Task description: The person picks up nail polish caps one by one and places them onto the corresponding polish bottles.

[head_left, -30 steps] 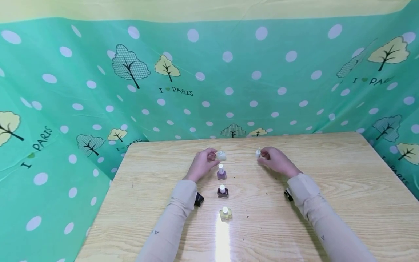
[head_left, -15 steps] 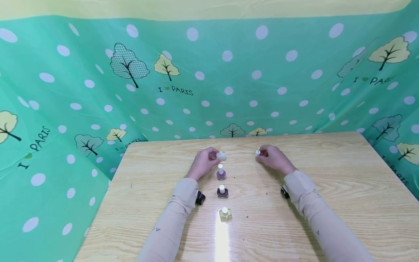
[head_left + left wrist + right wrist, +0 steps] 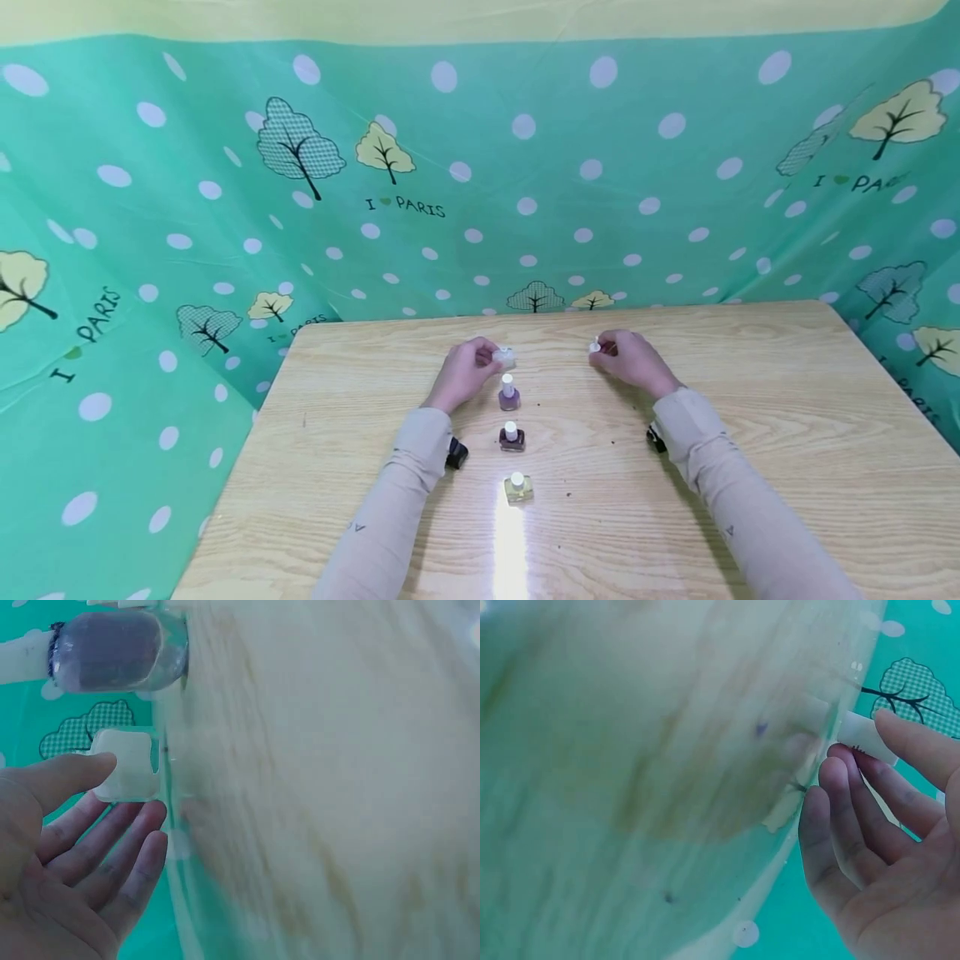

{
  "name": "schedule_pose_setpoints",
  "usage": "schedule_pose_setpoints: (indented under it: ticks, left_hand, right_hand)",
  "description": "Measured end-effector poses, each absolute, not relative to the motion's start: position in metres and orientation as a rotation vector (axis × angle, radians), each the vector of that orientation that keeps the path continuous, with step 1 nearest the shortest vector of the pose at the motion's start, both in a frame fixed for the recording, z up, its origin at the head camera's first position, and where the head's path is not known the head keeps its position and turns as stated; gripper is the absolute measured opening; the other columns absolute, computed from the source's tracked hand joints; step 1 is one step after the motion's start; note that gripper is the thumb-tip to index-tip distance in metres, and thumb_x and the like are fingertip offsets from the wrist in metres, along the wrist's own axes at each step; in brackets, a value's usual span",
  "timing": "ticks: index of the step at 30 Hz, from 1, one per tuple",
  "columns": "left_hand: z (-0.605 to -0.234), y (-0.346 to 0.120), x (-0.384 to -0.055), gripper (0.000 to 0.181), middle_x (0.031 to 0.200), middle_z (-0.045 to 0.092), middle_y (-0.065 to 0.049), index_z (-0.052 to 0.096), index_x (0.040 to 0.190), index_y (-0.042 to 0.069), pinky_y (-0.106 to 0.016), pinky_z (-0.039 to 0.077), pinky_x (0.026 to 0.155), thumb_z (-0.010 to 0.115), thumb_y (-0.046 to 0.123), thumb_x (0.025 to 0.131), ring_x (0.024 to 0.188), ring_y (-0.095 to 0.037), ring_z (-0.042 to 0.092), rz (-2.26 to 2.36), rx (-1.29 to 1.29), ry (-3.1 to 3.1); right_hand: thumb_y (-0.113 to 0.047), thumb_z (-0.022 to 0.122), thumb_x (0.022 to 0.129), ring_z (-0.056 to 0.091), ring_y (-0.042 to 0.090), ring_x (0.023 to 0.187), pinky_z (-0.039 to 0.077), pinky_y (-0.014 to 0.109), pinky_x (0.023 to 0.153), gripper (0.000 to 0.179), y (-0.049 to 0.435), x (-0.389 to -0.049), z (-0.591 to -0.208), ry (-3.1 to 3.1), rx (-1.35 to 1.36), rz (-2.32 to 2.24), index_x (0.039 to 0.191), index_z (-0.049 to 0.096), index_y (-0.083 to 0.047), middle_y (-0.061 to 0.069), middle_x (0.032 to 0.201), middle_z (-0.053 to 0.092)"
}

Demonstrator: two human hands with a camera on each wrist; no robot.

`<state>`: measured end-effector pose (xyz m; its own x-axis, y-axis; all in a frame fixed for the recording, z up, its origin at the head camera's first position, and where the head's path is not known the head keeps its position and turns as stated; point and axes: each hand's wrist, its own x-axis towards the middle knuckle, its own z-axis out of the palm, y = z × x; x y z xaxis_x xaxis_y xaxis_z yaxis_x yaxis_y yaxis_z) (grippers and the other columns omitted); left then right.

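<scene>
In the head view, my left hand (image 3: pixel 467 373) is at a small uncapped nail polish bottle (image 3: pixel 504 358) with whitish polish, at the back of the table. Thumb and fingers pinch the bottle (image 3: pixel 129 766) in the left wrist view. To the right, my right hand (image 3: pixel 632 362) pinches a white nail polish cap (image 3: pixel 595 347) between thumb and fingertips. A thin pale tip, apparently the brush, points up from it. In the right wrist view the white cap (image 3: pixel 866 737) is close to the tabletop, partly covered by fingers.
Toward the front, in line with the white bottle, stand a purple nail polish bottle (image 3: pixel 509 398), a dark one (image 3: pixel 512 438) and a yellowish one (image 3: pixel 518 488), all white-capped. A green polka-dot cloth (image 3: pixel 525 167) hangs behind the wooden table (image 3: pixel 750 400).
My left fingers have closed in on the white bottle, which has shifted slightly left. My right hand has moved the cap slightly toward the back of the table.
</scene>
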<state>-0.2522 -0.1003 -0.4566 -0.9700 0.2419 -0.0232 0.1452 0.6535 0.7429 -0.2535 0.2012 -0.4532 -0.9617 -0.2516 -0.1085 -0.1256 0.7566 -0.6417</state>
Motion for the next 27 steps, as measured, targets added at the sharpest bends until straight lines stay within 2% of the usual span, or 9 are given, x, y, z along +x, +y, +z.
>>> schedule_pose_setpoints:
  ticks: [6,15,20,27]
  left_hand:
    - [-0.449,-0.104,-0.248,0.026,0.109,0.069,-0.008,0.064,0.116,0.004,-0.034,0.056,0.092,0.069,0.013,0.092,0.099,-0.021,0.067,1.256,0.319,2.741]
    - [-0.439,-0.109,-0.238,0.026,0.108,0.069,-0.009,0.064,0.116,0.003,-0.03,0.057,0.09,0.07,0.01,0.091,0.098,-0.02,0.067,1.327,0.313,2.728]
    - [-0.434,-0.115,-0.23,0.026,0.107,0.068,-0.007,0.065,0.115,0.005,-0.031,0.057,0.09,0.071,0.01,0.09,0.097,-0.02,0.066,1.357,0.262,2.73]
    - [-0.429,-0.122,-0.217,0.025,0.107,0.069,-0.008,0.066,0.113,0.006,-0.03,0.058,0.086,0.071,0.011,0.089,0.095,-0.021,0.068,1.423,0.237,2.751]
  right_hand:
    - [-0.017,0.063,0.098,0.061,0.022,0.081,0.054,0.034,0.072,0.018,0.203,-0.249,-0.444,2.743,-0.3,-1.001,0.104,0.067,0.0,0.012,0.093,0.067]
    - [-0.015,0.064,0.097,0.065,0.026,0.091,0.058,0.041,0.083,0.025,0.201,-0.239,-0.433,2.76,-0.308,-1.0,0.113,0.064,0.004,0.015,0.102,0.069]
    - [-0.016,0.064,0.096,0.065,0.024,0.091,0.057,0.042,0.084,0.026,0.2,-0.23,-0.429,2.791,-0.304,-1.022,0.115,0.064,0.002,0.013,0.103,0.069]
    - [-0.015,0.065,0.096,0.064,0.02,0.084,0.057,0.039,0.077,0.025,0.202,-0.218,-0.423,2.837,-0.355,-1.049,0.114,0.065,0.002,0.01,0.097,0.069]
